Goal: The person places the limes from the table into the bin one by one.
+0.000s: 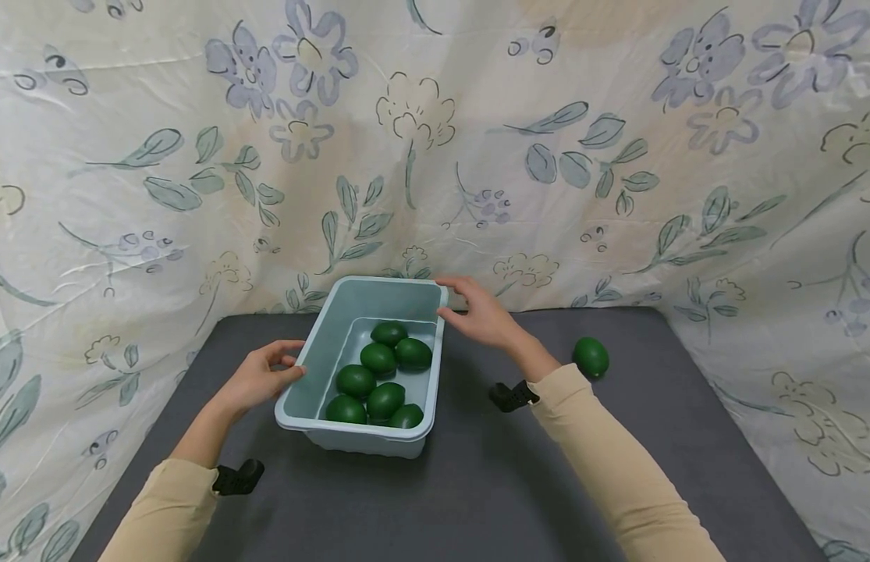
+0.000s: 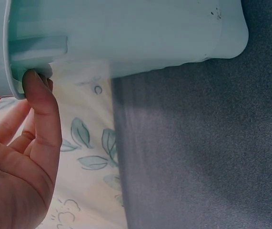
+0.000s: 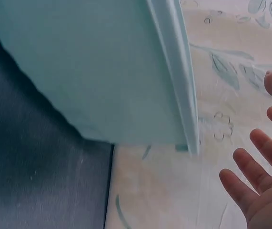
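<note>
A pale blue plastic bin stands at the middle of the table, with several dark green oval fruits inside it. My left hand grips the bin's left rim. In the left wrist view, a fingertip of the left hand is hooked under that rim; the thumb is mostly cut off by the frame edge. By the far right corner of the bin is my right hand. Its fingers are spread, and the right wrist view shows the right hand apart from the bin wall.
One more green fruit lies on the dark grey table, right of the bin and beyond the right forearm. A flowered cloth hangs behind the table and along both sides. A black strap device sits at the right wrist.
</note>
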Motion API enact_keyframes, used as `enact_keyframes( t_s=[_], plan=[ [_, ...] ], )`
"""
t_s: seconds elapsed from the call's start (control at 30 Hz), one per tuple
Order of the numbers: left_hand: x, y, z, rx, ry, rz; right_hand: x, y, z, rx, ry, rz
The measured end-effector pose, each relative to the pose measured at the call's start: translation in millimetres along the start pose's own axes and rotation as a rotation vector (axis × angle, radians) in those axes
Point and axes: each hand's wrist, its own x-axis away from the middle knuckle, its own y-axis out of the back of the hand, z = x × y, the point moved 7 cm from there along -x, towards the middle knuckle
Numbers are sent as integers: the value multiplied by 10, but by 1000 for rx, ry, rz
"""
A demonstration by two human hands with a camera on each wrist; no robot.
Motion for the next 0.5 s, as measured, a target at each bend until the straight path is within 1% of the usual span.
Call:
enact_keyframes(
  t_s=[0.13,0.27,0.5],
  plan=[
    [-5,-2,7,-2,6,-3,72,72,-122,29,-10,-23],
    [-11,-4,17,-3,1,-5,160,132,-266,54,-49,-30],
    [-7,-2,9,-6,2,-8,308,290,-514,70,-85,-87]
  ],
)
